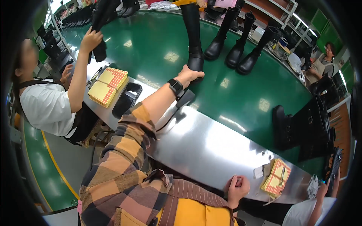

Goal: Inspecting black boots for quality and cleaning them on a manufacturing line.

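Observation:
My left hand (188, 76) reaches forward across the metal table edge, its fingers closed round the toe of a tall black boot (194, 39). That boot stands upright on the green conveyor belt (151, 41). Closer to my body, my right hand (238, 187) is curled into a fist over the near edge of the metal table (200, 139). Whatever it may hold is hidden by the fingers. Further right along the belt stand more tall black boots (222, 34).
A phone (127, 100) and a tied stack of yellow cards (108, 86) lie to my left. Another card stack (277, 176) lies to the right. A co-worker at left lifts a black boot (100, 30). Buckled boots (301, 124) stand at right, near another person's hands.

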`<state>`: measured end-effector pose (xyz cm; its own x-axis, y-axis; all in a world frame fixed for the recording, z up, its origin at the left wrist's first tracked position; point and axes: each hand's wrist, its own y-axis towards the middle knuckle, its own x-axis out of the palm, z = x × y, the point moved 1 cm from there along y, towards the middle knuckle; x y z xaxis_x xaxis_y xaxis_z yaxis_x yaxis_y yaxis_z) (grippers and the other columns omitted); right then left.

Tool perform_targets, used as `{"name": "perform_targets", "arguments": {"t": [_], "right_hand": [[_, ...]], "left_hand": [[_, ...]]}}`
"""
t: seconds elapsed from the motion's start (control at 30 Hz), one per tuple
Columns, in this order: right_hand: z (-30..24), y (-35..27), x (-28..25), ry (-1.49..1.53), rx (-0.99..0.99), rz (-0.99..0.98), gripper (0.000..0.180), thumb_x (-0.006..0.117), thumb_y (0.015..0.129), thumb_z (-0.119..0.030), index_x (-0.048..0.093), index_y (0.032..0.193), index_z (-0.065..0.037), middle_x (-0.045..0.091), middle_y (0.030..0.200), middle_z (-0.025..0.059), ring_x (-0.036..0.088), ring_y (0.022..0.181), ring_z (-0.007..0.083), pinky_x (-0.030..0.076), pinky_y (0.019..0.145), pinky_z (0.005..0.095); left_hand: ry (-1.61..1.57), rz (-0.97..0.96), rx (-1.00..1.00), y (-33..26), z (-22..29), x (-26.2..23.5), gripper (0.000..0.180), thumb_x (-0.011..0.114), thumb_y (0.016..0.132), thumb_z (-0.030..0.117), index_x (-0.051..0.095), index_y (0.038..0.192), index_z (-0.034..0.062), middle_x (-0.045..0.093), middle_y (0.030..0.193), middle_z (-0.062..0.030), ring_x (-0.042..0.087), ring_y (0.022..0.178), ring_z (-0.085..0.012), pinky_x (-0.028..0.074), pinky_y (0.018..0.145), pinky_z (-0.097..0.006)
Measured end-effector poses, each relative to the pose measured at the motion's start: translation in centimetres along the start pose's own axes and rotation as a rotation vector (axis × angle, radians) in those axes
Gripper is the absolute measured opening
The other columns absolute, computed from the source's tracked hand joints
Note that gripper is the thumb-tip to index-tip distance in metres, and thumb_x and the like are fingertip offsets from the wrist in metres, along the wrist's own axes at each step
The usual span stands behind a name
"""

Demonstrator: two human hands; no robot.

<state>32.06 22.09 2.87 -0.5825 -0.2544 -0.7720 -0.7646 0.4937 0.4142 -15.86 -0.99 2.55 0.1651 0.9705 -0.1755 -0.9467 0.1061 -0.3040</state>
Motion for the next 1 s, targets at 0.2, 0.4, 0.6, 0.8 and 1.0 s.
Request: {"name": "perform_targets", "arguments": {"t": [0.2, 0.4, 0.6, 0.8, 1.0], "right_hand": [[-3.3, 2.8, 0.0, 0.907, 0.314, -0.417, 0.033, 0.055, 0.098, -0.018, 0.052, 0.128, -0.003, 0.065, 0.101, 0.0091, 0.062, 0.083, 0.013, 0.05, 0.073, 0.0249], [-9.6, 9.3, 1.7, 1.202, 0.257, -0.444, 0.08, 0.058, 0.096, -0.035, 0.009, 0.153, -0.008, 0.049, 0.134, 0.0156, 0.055, 0.117, 0.0252, 0.048, 0.095, 0.0343], [-7.1, 8.9, -1.1, 1.534, 0.431, -0.4, 0.057, 0.06, 0.094, -0.027, 0.037, 0.14, -0.002, 0.056, 0.123, 0.0117, 0.061, 0.106, 0.0181, 0.051, 0.089, 0.0283], [-5.0, 6.4, 0.8, 1.01, 0.296, -0.227, 0.064, 0.052, 0.098, -0.041, 0.036, 0.144, -0.001, 0.063, 0.115, 0.0136, 0.065, 0.098, 0.0212, 0.05, 0.087, 0.0331], [3.5, 9.4, -9.4, -0.044, 0.258, 0.164, 0.033, 0.062, 0.091, -0.035, 0.069, 0.107, -0.008, 0.07, 0.087, 0.0144, 0.068, 0.079, 0.031, 0.051, 0.068, 0.038]], "left_hand": [[-0.395, -0.238, -0.009, -22.1, 0.8, 5.3, 0.078, 0.077, 0.07, 0.014, 0.035, 0.134, -0.0033, 0.056, 0.112, -0.0134, 0.059, 0.098, -0.0199, 0.05, 0.085, -0.029], [0.001, -0.534, 0.464, -32.3, -0.7, 8.8, 0.108, 0.082, 0.073, 0.021, 0.011, 0.151, -0.0044, 0.047, 0.129, -0.0204, 0.053, 0.117, -0.0216, 0.046, 0.096, -0.034], [-0.418, -0.557, 0.002, -28.6, -1.2, 8.6, 0.071, 0.05, 0.099, 0.045, 0.02, 0.151, 0.0077, 0.056, 0.118, -0.0147, 0.056, 0.107, -0.0227, 0.046, 0.093, -0.037], [-0.934, -1.151, -0.422, -26.3, -3.7, 14.7, 0.069, 0.039, 0.098, 0.059, 0.047, 0.136, 0.0025, 0.057, 0.13, -0.0189, 0.059, 0.116, -0.0287, 0.047, 0.1, -0.045], [-1.088, -1.116, -0.333, -26.0, -2.3, 13.1, 0.066, 0.03, 0.102, 0.05, 0.039, 0.138, -0.0052, 0.053, 0.126, -0.0274, 0.055, 0.119, -0.0378, 0.047, 0.102, -0.052]]}}
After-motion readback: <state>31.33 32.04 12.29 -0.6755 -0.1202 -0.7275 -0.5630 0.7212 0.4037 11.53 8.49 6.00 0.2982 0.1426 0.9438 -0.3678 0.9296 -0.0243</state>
